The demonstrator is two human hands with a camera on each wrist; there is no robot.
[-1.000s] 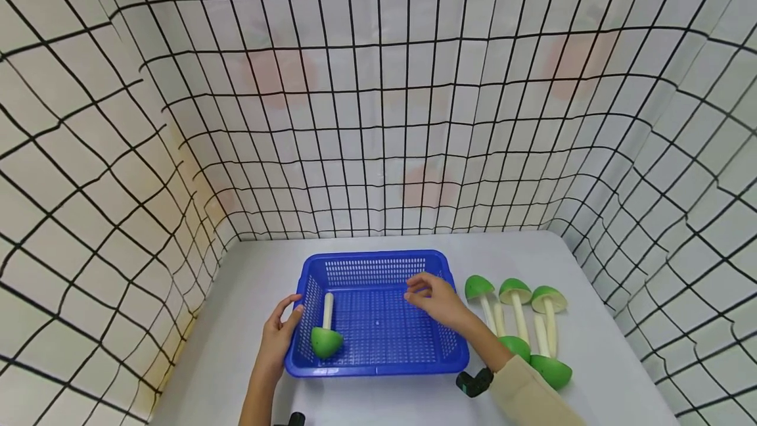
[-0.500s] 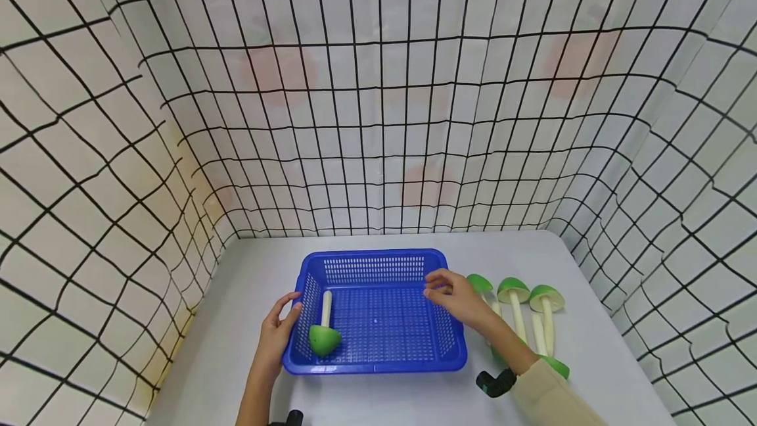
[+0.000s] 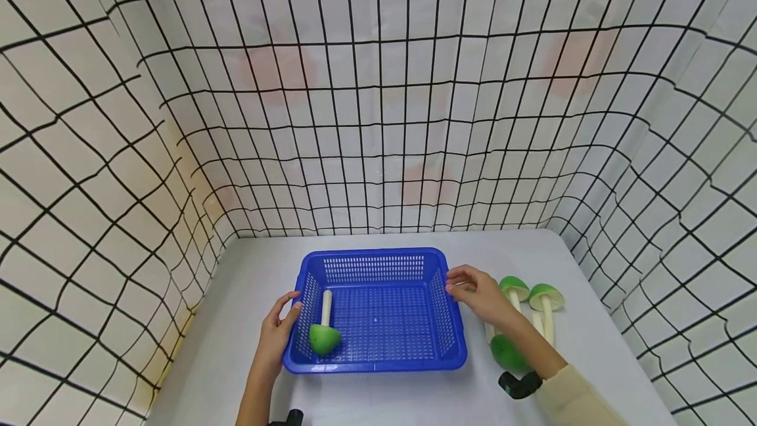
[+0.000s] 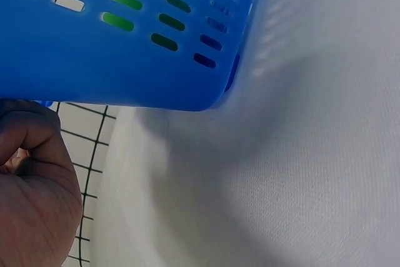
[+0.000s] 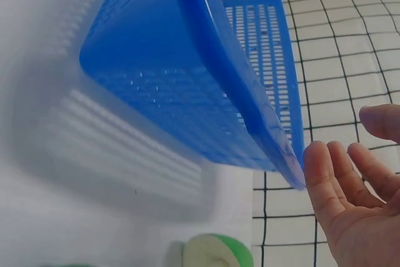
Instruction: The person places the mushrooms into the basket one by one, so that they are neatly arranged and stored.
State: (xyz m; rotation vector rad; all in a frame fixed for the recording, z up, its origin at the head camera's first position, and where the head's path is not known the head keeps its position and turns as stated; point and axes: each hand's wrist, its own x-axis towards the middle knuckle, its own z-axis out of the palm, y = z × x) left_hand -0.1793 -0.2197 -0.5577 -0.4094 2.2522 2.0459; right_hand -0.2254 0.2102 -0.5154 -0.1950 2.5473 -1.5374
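A blue plastic basket (image 3: 375, 368) sits on the white table. One toy mushroom (image 3: 325, 339), with a green cap and a pale stem, lies along its left side. My left hand (image 3: 280, 331) holds the basket's left rim; in the left wrist view its fingers are curled beside the basket wall (image 4: 125, 73). At the right rim is my right hand (image 3: 481, 294), with loosely bent fingers and nothing in them. In the right wrist view the fingertips (image 5: 317, 154) are right by the basket edge (image 5: 294, 167); whether they touch it I cannot tell.
More green-capped toy mushrooms (image 3: 547, 298) lie on the table (image 3: 597, 360) right of the basket, partly hidden by my right arm. Black grid netting (image 3: 378, 150) over pale walls encloses the table at the back and both sides.
My right hand has moved right, from above the basket's inside to its right rim, now covering some of the mushrooms. The left hand has stayed at the left rim.
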